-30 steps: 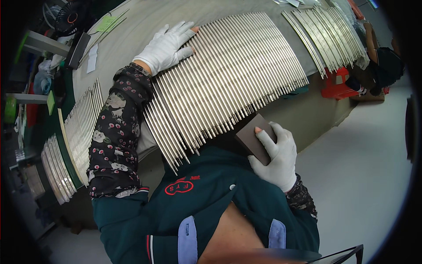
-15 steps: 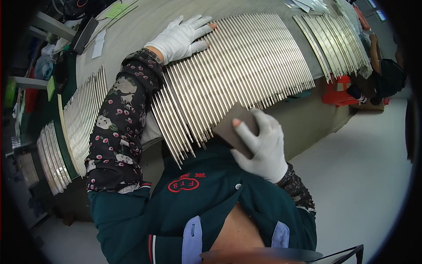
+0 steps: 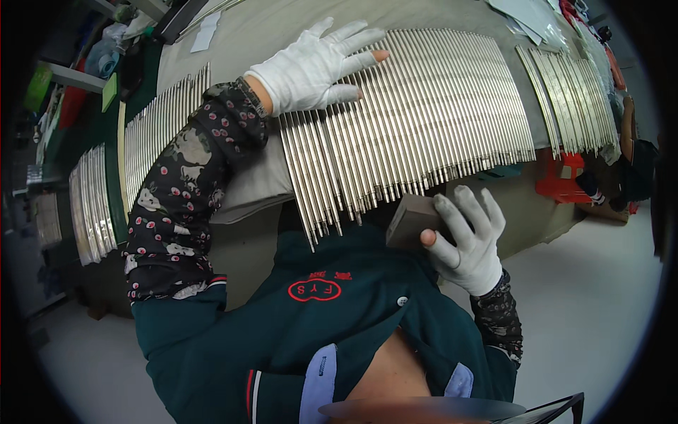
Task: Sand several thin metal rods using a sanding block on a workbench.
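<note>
Slim silver metal rods (image 3: 438, 99) lie side by side in a wide row on the grey cloth-covered table. My left hand (image 3: 307, 71), in a white glove with bare thumb and fingertip showing, rests flat over the far left part of this row, fingers spread. Close to my body, my right hand (image 3: 470, 244) grips a grey-brown block (image 3: 409, 220) that looks like a sanding sponge. The block is tilted, just off the near ends of the rods. A few rods at the left of the row stick out nearer to me than the others.
More rods (image 3: 159, 116) lie in a group to the left, beside a bundle (image 3: 92, 205) that looks wrapped in plastic. Another group of rods (image 3: 572, 99) is at the right. Beyond the table's right end are a red stool (image 3: 561, 180) and another person (image 3: 639, 166).
My right hand has drawn the block back from the rod ends toward me and turned it. My left hand stays spread on the rods. The whole view has shifted slightly.
</note>
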`<state>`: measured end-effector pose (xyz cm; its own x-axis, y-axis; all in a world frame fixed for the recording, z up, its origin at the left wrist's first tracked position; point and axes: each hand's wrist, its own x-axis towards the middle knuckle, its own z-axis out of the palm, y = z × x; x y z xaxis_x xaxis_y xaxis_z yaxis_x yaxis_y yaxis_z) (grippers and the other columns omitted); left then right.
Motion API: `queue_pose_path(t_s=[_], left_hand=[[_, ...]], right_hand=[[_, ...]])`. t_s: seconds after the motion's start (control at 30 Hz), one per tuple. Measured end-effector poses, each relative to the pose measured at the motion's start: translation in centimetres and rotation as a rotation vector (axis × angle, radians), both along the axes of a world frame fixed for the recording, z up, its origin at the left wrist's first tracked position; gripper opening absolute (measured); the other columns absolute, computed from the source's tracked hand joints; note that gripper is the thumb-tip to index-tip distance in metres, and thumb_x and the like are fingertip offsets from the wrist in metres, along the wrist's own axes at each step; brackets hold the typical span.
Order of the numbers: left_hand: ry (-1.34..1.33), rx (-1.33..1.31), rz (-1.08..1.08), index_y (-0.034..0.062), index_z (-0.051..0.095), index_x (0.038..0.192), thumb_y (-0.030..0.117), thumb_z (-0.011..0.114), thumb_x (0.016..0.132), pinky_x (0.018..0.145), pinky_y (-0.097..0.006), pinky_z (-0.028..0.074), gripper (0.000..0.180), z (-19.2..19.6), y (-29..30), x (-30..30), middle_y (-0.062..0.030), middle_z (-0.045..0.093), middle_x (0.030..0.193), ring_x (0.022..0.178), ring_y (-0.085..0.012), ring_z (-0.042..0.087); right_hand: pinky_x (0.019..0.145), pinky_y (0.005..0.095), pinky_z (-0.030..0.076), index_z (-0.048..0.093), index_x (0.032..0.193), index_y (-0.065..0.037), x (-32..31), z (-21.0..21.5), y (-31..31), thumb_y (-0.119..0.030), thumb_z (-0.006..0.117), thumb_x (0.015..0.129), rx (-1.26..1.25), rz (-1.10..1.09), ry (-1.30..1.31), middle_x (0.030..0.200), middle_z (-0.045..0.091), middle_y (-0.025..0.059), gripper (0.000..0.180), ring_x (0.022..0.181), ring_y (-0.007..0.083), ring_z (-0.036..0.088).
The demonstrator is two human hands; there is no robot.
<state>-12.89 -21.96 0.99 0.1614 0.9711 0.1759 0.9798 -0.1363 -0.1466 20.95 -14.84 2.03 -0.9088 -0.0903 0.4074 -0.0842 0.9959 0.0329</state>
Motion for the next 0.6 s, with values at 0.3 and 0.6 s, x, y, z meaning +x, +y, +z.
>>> queue_pose_path(t_s=[0.3, 0.6], left_hand=[[-0.095, -0.161, 0.021, 0.0144, 0.025, 0.146, 0.065, 0.021, 0.092, 0.112, -0.055, 0.016, 0.074, -1.2, -8.0, 0.1, -0.0132, 0.022, 0.152, 0.14, -0.0332, 0.021], [-0.063, -0.104, 0.075, 0.0151, 0.035, 0.143, 0.044, 0.048, 0.092, 0.114, -0.051, 0.019, 0.06, -1.7, -7.2, 0.6, -0.009, 0.025, 0.152, 0.14, -0.0272, 0.023]], right_hand=[[0.092, 0.042, 0.042, 0.041, 0.133, -0.034, -4.6, -3.0, 0.4, -0.026, 0.058, 0.087, 0.155, 0.375, -0.006, 0.122, 0.05, -0.0007, 0.05, 0.111, 0.0182, 0.053], [0.082, 0.0337, 0.047, 0.046, 0.126, -0.024, -5.5, -4.0, -5.9, -0.04, 0.062, 0.087, -0.007, 0.405, 0.206, 0.119, 0.049, 0.0007, 0.045, 0.106, 0.0161, 0.054]])
